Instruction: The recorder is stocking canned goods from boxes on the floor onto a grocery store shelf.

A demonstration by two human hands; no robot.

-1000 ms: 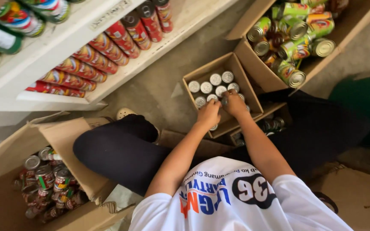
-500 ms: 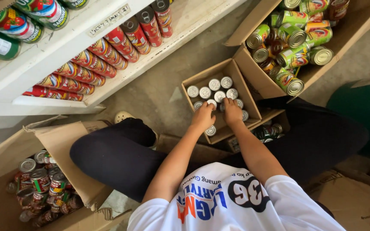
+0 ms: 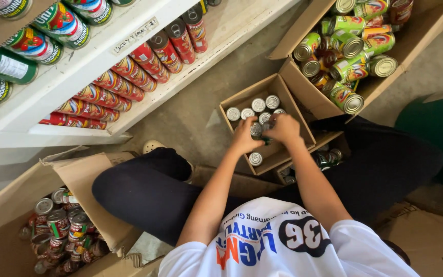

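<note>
Over small carton point(image 3: 242, 100), my left hand point(image 3: 244, 137) & right hand point(image 3: 284, 127) meet, fingers curled round an upright can point(image 3: 257, 129) btwn them.

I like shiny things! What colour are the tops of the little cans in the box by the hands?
Silver, shiny metal tops on the small cans, seen from the head camera.

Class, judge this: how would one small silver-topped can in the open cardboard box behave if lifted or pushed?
The small cans look rigid metal, so probably stiff. Upright on flat ends in the box, they would likely slide; tipped, they would probably roll.
</note>
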